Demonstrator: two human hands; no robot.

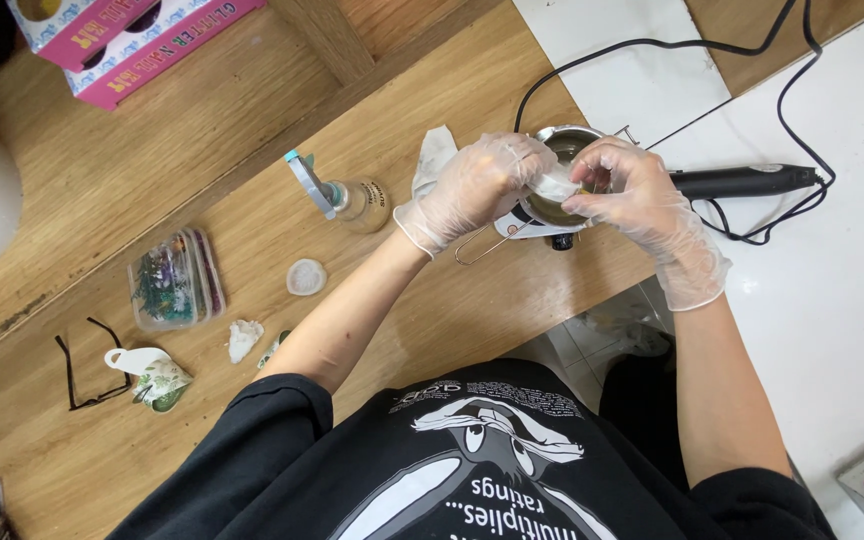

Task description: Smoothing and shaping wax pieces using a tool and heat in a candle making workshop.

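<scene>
Head view, over the wooden table: both gloved hands meet at a small metal pot. The left hand steadies it, and the right hand pinches a white tissue inside; wiping looks unfinished.

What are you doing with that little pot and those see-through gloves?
A person in thin clear gloves is working over a small round metal pot at the edge of the wooden table. The left hand and the right hand together pinch a small white wipe against the pot's rim. A black wand-shaped corded tool lies just beyond, and a clear spray bottle lies on its side nearby.
</scene>
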